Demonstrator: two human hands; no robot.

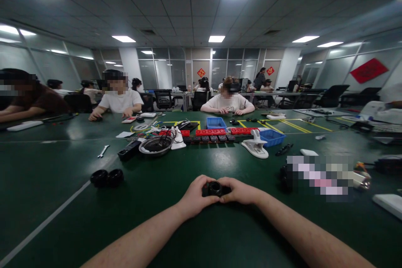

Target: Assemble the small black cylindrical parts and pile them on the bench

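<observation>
The left hand and right hand pinch a small, round, black, plastic-looking part from both sides, thumbs close together, probably to keep it steady.

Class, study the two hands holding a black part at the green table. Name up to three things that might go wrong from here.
1. The small black part is held between the left hand and right hand; if either grip loosens, it might slip.
2. Two rounded black parts sit close together on the table; a bump from the left arm could perhaps shift them.
3. The metal bowl stands among clutter, so reaching there might knock something.
</observation>
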